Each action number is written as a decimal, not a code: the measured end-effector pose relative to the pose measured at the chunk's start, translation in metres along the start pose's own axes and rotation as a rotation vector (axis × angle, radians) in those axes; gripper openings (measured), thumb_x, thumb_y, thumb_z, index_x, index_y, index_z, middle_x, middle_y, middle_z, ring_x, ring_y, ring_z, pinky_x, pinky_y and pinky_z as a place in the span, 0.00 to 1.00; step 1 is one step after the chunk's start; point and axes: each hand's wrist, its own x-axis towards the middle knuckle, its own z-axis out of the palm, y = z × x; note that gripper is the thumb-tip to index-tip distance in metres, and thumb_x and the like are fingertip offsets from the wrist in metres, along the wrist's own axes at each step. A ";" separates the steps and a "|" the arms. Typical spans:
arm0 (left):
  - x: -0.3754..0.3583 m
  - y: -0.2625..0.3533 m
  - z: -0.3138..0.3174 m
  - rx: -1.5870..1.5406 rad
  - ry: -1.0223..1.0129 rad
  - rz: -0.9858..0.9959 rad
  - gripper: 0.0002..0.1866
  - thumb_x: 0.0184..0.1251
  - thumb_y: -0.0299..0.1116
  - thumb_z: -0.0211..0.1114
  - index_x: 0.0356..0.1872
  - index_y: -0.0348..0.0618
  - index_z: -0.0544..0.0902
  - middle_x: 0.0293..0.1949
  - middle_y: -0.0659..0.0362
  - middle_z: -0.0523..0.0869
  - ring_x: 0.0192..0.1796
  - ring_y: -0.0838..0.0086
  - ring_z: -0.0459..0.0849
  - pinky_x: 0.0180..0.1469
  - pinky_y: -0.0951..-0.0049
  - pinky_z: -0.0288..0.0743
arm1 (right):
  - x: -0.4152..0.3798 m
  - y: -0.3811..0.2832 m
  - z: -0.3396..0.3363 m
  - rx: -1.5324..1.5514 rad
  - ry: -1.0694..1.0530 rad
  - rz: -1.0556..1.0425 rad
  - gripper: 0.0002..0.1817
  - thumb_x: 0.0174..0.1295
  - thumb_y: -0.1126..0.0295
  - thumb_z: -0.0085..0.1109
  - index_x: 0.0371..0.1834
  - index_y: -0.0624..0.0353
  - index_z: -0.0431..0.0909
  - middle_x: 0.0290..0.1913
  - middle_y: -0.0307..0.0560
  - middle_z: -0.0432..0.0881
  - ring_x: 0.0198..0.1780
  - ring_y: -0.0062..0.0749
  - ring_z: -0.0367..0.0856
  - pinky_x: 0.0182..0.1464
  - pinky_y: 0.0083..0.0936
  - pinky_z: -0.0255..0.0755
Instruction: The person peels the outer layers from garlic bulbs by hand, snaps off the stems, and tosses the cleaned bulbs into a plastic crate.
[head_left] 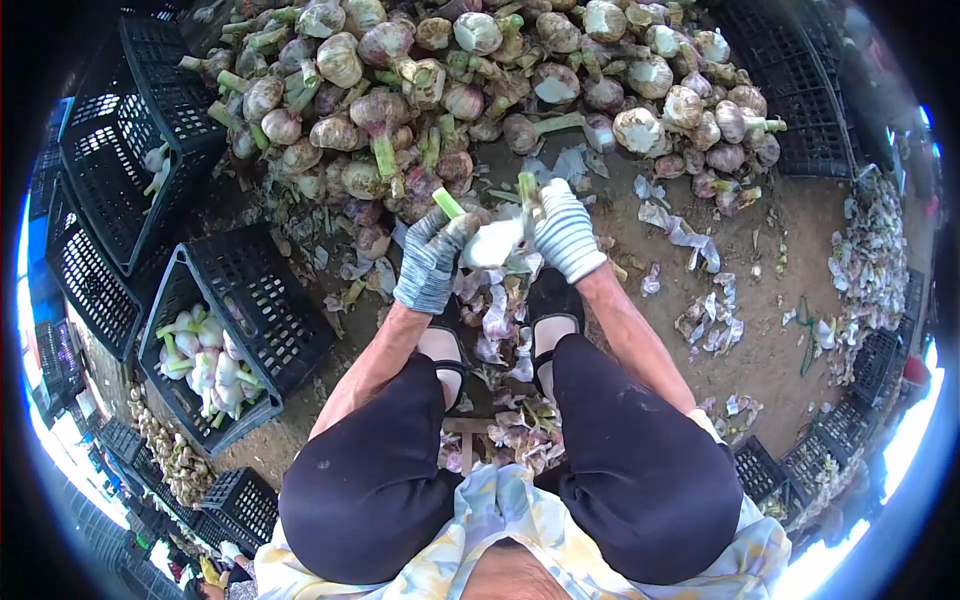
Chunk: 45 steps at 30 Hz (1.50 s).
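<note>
My left hand point(434, 262), in a grey knit glove, is closed around a garlic bulb point(492, 245) whose white skin shows below a short green stem. On the other side my right hand point(566, 232), in a white and grey striped glove, pinches a strip of garlic skin point(527, 210) at the bulb's edge. The fingertips of the right hand are partly hidden. Just beyond both hands lies a large heap of unpeeled garlic point(380, 120), dirty, with cut green stems.
At the left, a black crate point(270, 310) holds cleaned white garlic point(205, 360). More black crates point(125, 150) stack behind it. Peeled skins point(495, 320) litter the ground between my feet. Another black crate point(790, 90) stands right of the heap, and more garlic point(875, 250) lies at far right.
</note>
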 end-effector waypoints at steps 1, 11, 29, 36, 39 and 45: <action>0.001 0.004 0.001 0.004 -0.001 0.001 0.13 0.61 0.35 0.62 0.42 0.37 0.80 0.36 0.60 0.83 0.38 0.77 0.79 0.43 0.77 0.74 | -0.001 0.005 0.008 -0.031 -0.079 -0.006 0.08 0.52 0.70 0.54 0.30 0.64 0.71 0.29 0.59 0.74 0.28 0.53 0.74 0.31 0.40 0.69; 0.011 0.004 -0.004 -0.369 0.154 -0.103 0.15 0.61 0.38 0.61 0.43 0.37 0.76 0.34 0.56 0.82 0.36 0.71 0.82 0.41 0.72 0.77 | -0.033 -0.040 -0.063 0.763 -0.393 0.085 0.33 0.47 0.67 0.65 0.57 0.63 0.65 0.54 0.56 0.72 0.56 0.36 0.71 0.54 0.28 0.68; 0.016 -0.018 -0.014 -0.631 0.112 -0.244 0.16 0.59 0.32 0.62 0.46 0.34 0.74 0.45 0.48 0.80 0.48 0.60 0.79 0.51 0.58 0.76 | -0.025 0.004 -0.009 1.560 -0.101 0.715 0.19 0.50 0.80 0.55 0.48 0.65 0.73 0.32 0.49 0.81 0.27 0.26 0.77 0.30 0.21 0.73; 0.014 -0.013 -0.001 -0.523 0.196 -0.158 0.09 0.62 0.29 0.57 0.40 0.35 0.76 0.36 0.52 0.81 0.38 0.66 0.82 0.42 0.65 0.79 | -0.033 -0.054 -0.033 0.157 0.051 -0.290 0.25 0.42 0.66 0.65 0.46 0.63 0.73 0.46 0.57 0.74 0.44 0.43 0.77 0.44 0.31 0.72; 0.016 -0.005 0.008 -0.647 0.116 -0.141 0.13 0.63 0.42 0.59 0.34 0.40 0.77 0.29 0.54 0.81 0.32 0.66 0.81 0.37 0.66 0.79 | -0.031 -0.059 -0.029 0.441 -0.264 -0.055 0.10 0.45 0.70 0.61 0.30 0.63 0.78 0.29 0.47 0.80 0.39 0.38 0.79 0.35 0.30 0.73; 0.019 0.007 0.009 -0.915 0.292 -0.389 0.14 0.61 0.44 0.61 0.28 0.44 0.75 0.27 0.54 0.81 0.27 0.63 0.81 0.30 0.60 0.80 | -0.038 -0.018 0.003 1.590 -0.490 0.618 0.16 0.56 0.71 0.56 0.46 0.66 0.72 0.41 0.54 0.79 0.40 0.37 0.80 0.41 0.37 0.78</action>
